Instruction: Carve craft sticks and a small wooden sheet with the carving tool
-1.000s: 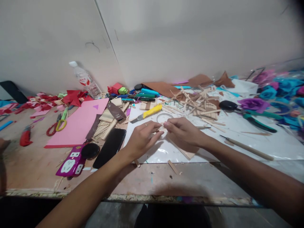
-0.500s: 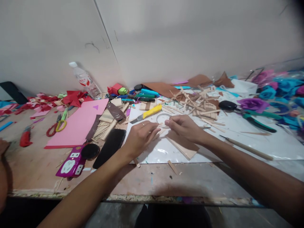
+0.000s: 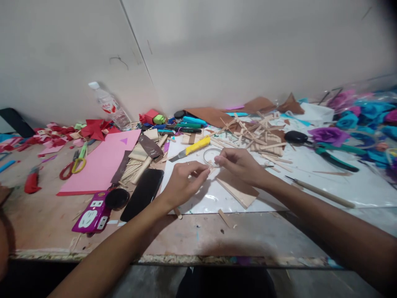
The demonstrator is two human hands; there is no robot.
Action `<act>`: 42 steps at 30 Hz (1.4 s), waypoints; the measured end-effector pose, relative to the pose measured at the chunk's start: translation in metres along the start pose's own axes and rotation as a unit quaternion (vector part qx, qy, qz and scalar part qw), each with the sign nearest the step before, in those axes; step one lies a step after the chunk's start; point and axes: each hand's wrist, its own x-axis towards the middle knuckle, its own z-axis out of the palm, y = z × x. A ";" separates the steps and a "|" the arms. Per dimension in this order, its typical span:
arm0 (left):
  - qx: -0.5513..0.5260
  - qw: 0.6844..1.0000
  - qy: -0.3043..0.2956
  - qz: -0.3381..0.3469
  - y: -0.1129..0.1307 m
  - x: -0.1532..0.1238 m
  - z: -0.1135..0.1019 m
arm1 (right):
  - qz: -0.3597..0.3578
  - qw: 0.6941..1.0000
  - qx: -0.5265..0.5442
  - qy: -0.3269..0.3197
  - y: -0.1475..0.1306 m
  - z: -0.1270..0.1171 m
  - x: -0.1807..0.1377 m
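Observation:
My left hand is closed in a pinch above the white sheet, with a ring on one finger. At its fingertips is a small pale piece, too small to name. My right hand pinches close beside it, its thumb and finger pressed together; what they hold is hidden. A slim dark tip shows past the right hand, and I cannot tell whether it is held. Just behind the fingers lies a clear ring. Flat wooden pieces lie below the right hand. A yellow-handled cutter rests behind the left hand.
A black phone and purple case lie left, near scissors and pink paper. Wood strips are heaped behind. Pliers and a wooden-handled tool lie right. A water bottle leans against the wall.
My left fingers have shifted slightly, and the gap between its fingers and thumb looks a little wider. Both hands stay close together over the sheet. The whole view has moved slightly.

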 end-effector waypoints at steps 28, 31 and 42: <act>-0.358 0.892 -0.028 -0.273 0.003 -0.005 0.018 | 0.028 0.985 0.004 -0.171 -0.013 -0.009 -0.002; -0.373 0.893 -0.035 -0.250 0.004 -0.004 0.017 | 0.010 0.978 -0.034 -0.205 -0.014 -0.018 -0.004; -0.307 0.926 0.012 -0.220 0.005 0.000 0.018 | -0.066 0.977 -0.124 -0.163 -0.014 -0.038 -0.012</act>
